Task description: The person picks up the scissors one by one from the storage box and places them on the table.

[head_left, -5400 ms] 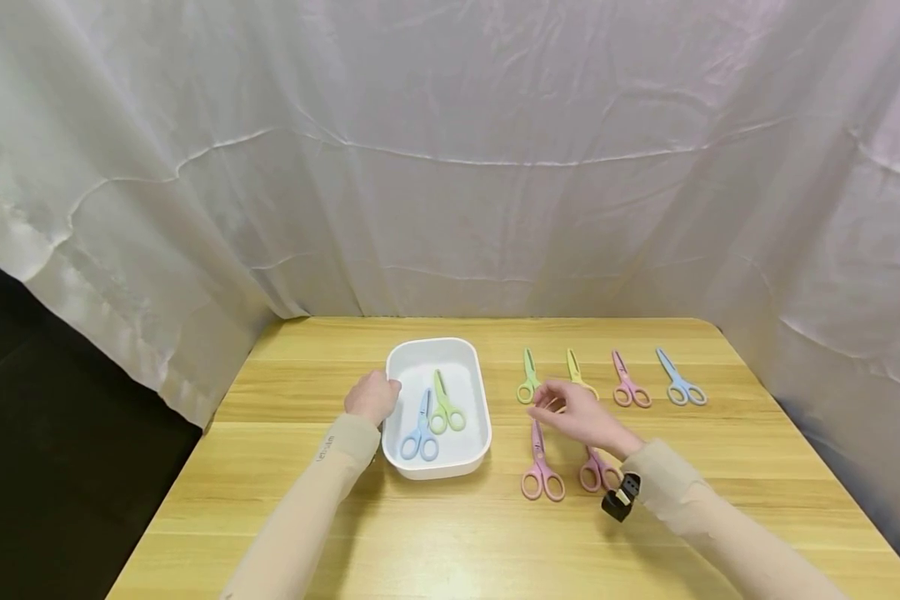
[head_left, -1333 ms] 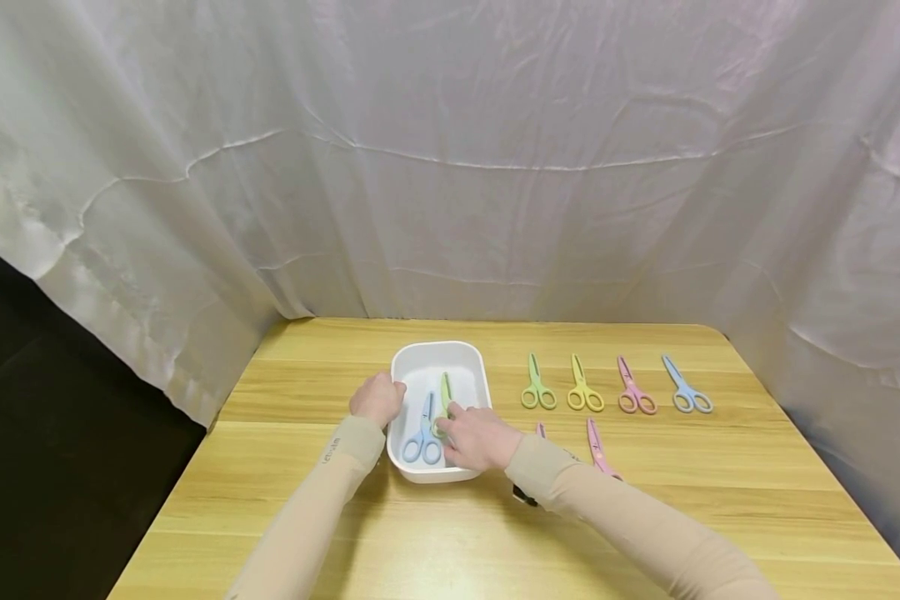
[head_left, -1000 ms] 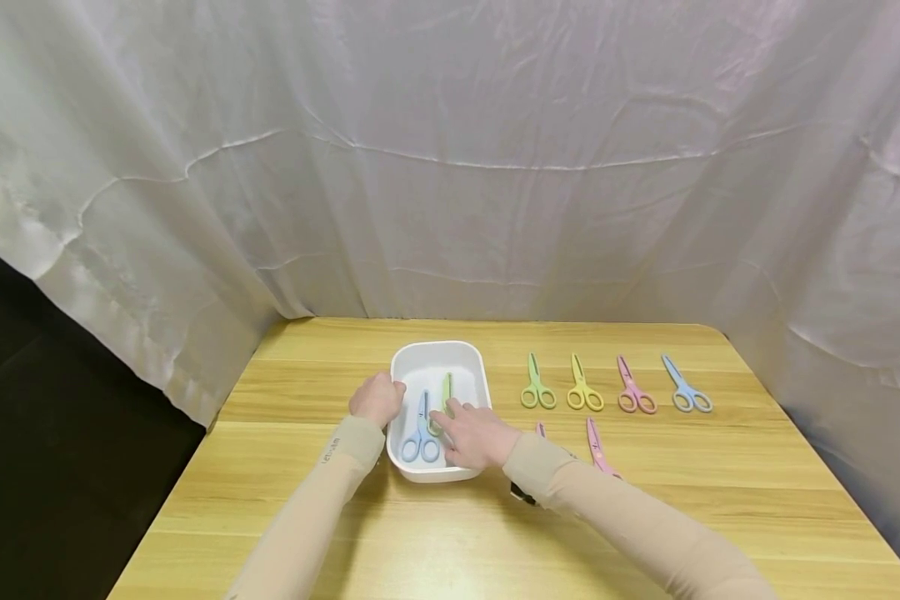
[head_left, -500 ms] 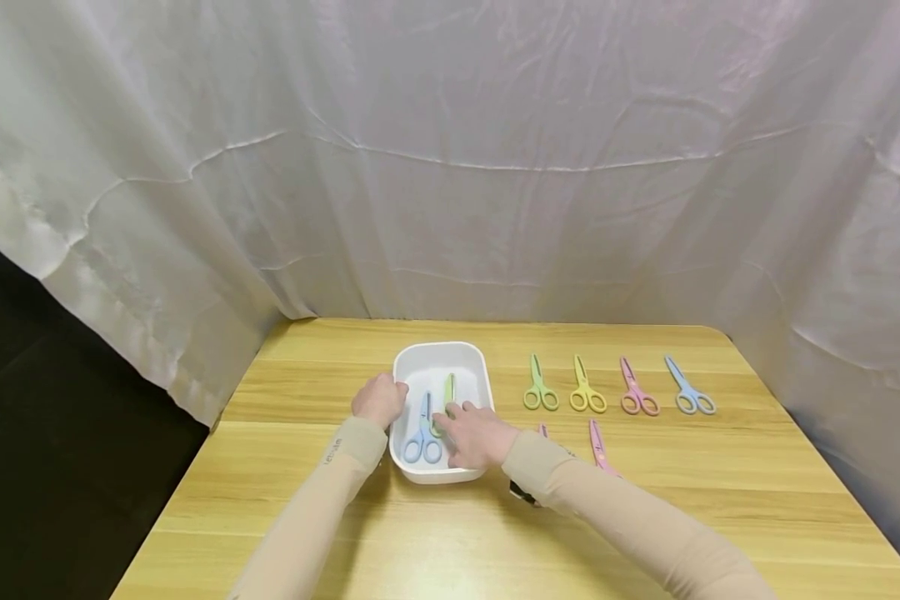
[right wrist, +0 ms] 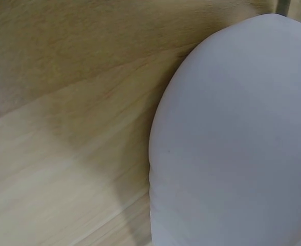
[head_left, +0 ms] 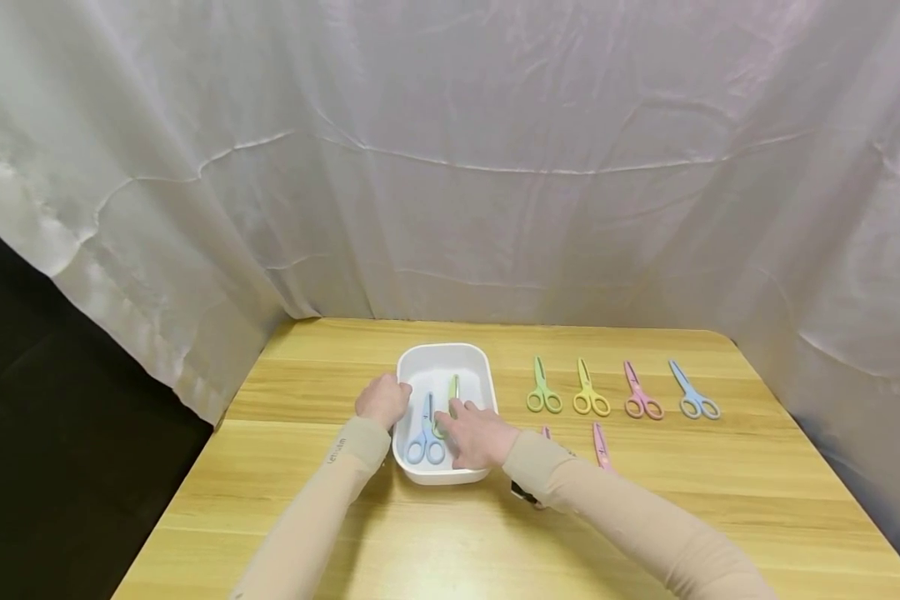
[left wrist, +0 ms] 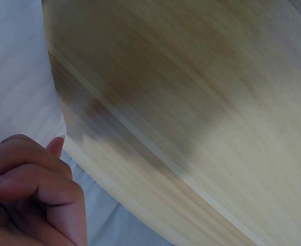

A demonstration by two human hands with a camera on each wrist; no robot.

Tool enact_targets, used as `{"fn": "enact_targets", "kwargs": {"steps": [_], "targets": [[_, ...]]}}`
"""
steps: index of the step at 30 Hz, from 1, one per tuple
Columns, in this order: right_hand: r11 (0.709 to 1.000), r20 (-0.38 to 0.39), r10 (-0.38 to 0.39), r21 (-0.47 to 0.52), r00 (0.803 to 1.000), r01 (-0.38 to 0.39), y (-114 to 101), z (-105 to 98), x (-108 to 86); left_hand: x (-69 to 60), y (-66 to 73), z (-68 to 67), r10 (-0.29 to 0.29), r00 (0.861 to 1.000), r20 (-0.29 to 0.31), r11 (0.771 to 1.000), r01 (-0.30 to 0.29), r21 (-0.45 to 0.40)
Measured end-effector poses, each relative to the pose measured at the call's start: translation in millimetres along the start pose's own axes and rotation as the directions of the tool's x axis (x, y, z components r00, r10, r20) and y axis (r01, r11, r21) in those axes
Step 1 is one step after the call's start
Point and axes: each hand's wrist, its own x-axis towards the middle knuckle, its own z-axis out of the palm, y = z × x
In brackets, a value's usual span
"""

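In the head view, a white plastic tray (head_left: 482, 360) holds blue scissors (head_left: 427, 437) and green scissors (head_left: 453, 387), blades pointing away from the person. My left hand (head_left: 383, 400) grips the tray's left side; its curled fingers (left wrist: 33, 171) show against the white wall in the left wrist view. Inside the tray, my right hand (head_left: 476, 435) reaches over the right side, fingers spread and touching the green scissors. It covers most of their handles. The right wrist view shows only the tray's outer wall (right wrist: 232, 133) and the table, no fingers.
Right of the tray, a row holds green scissors (head_left: 543, 389), yellow scissors (head_left: 588, 392), pink scissors (head_left: 640, 393) and blue scissors (head_left: 692, 393) on the wooden table (head_left: 435, 542). Nearer lie two pink pairs, partly under the right arm (head_left: 607, 508). A pale curtain (head_left: 450, 208) hangs behind.
My right hand went from above the table's scissors into the tray. There the green scissors have turned slightly, and the blue pair shifted a little. My left hand stays at the tray's side.
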Motion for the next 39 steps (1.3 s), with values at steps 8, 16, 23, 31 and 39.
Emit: {"fn": "enact_targets", "kwargs": {"steps": [8, 16, 23, 31, 39], "targets": [[1.0, 0.035, 0.009, -0.021, 0.999, -0.008, 0.8, 2.5, 3.1, 0.9, -0.3, 1.2, 0.0, 1.0, -0.005, 1.0, 0.0, 0.014], [1.0, 0.078, 0.003, -0.024, 0.997, -0.001, -0.9, -1.3, 1.8, 1.6, -1.4, 2.8, -0.015, 1.0, 0.003, 0.999, 0.015, 0.036], [1.0, 0.1, 0.007, 0.029, 0.995, -0.01, 0.5, -6.8, 5.2, 1.8, 0.3, 1.5, -0.02, 1.0, -0.001, 0.999, 0.02, 0.039], [0.994, 0.18, -0.002, 0.111, 0.984, -0.019, 2.2, -20.6, 8.6, 0.6, 0.1, 0.4, -0.014, 1.0, -0.001, 0.999, 0.014, 0.032], [0.982, 0.29, -0.017, 0.184, 0.957, -0.039, 7.8, -36.8, 15.2, 0.4, 1.1, 0.2, -0.017, 1.0, -0.006, 0.999, 0.017, 0.04]]}}
